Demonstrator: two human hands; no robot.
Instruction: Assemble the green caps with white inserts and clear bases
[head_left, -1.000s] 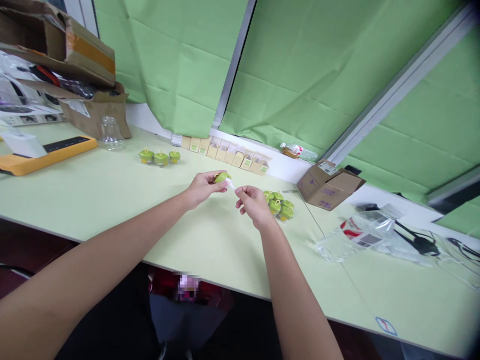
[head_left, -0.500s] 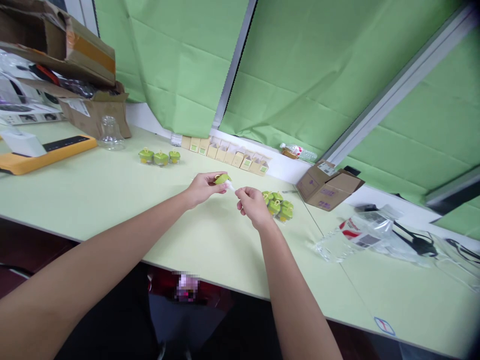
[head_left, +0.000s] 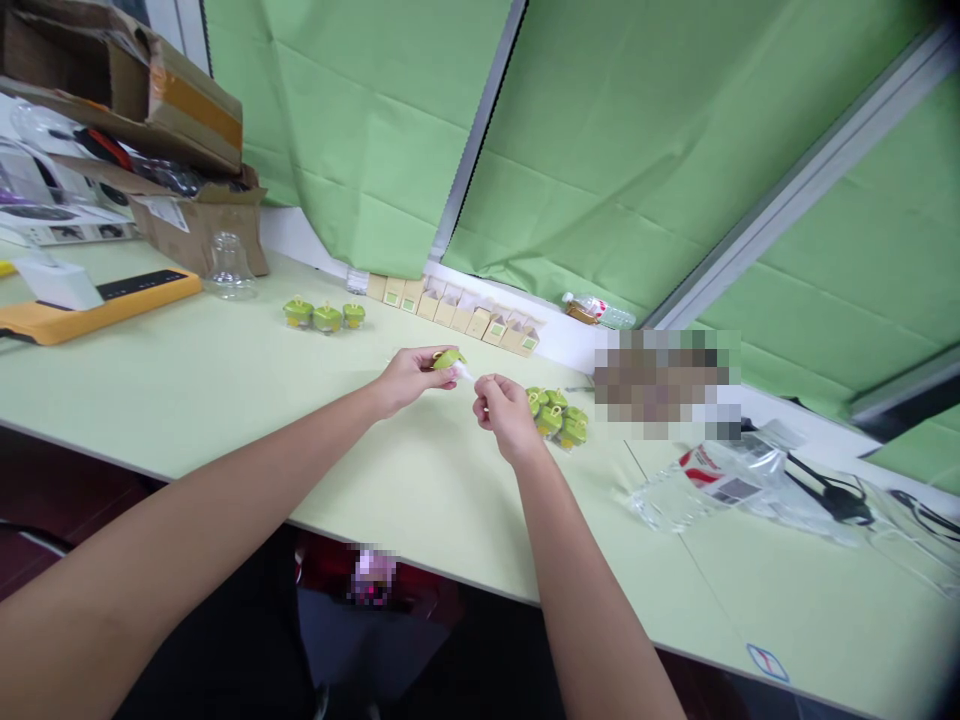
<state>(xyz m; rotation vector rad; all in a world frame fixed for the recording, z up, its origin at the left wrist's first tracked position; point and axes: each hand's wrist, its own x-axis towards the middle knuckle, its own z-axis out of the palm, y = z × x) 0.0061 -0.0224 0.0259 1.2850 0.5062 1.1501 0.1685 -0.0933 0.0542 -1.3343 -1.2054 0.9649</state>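
My left hand point(head_left: 401, 382) is closed around a small container with a green lid point(head_left: 448, 358) and a yellow loop. From the container's right side a soft white piece point(head_left: 460, 371), perhaps tissue or thin film, tapers toward my right hand point(head_left: 506, 412). The right thumb and forefinger are pinched together at the thin end of that piece. Both hands are above the table, close together. Behind the right hand stands a cluster of several similar green-lidded clear containers point(head_left: 555, 415). Another group of such containers point(head_left: 327, 318) sits farther back on the left.
Small cardboard boxes point(head_left: 465, 312) line the wall at the back. A plastic bottle point(head_left: 600, 310) lies behind them. To the right are a large clear bottle point(head_left: 690, 485) and black cables point(head_left: 836, 495). At left stand a clear dome point(head_left: 229, 268), an orange device point(head_left: 135, 305) and cartons point(head_left: 199, 220).
The hands hold nearly the same pose, the right fingers perhaps slightly farther from the container. The view has shifted a little. A carton at the right is now blurred over.
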